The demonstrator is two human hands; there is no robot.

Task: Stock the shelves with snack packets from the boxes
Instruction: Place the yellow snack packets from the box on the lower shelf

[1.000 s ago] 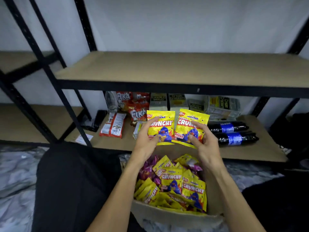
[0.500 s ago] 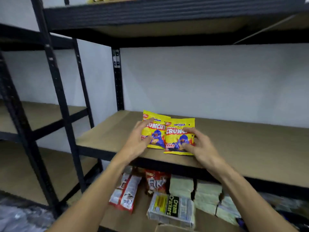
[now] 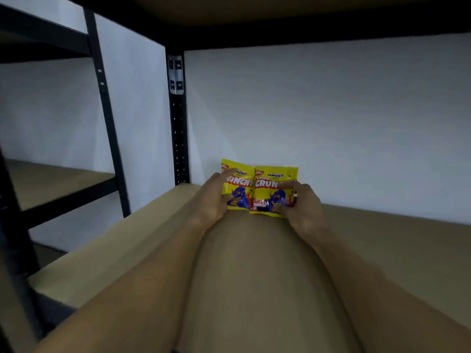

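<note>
Two yellow Crunchy snack packets stand side by side, upright against the white back wall, on a brown shelf board [image 3: 382, 250]. My left hand [image 3: 215, 197] grips the left packet [image 3: 238, 184] by its left edge, thumb across the front. My right hand [image 3: 302, 202] grips the right packet [image 3: 272, 188] at its lower right corner. Both forearms reach far in over the board. The box is out of view.
A black perforated upright [image 3: 178, 123] stands just left of the packets at the shelf's back corner. Another black post [image 3: 107, 118] and a neighbouring shelf unit [image 3: 58, 179] lie to the left. The upper shelf's underside [image 3: 280, 11] hangs overhead.
Both hands carried the two packets from above the box up onto the middle shelf, then pushed them back to the rear wall. The view has moved in close over the board.
</note>
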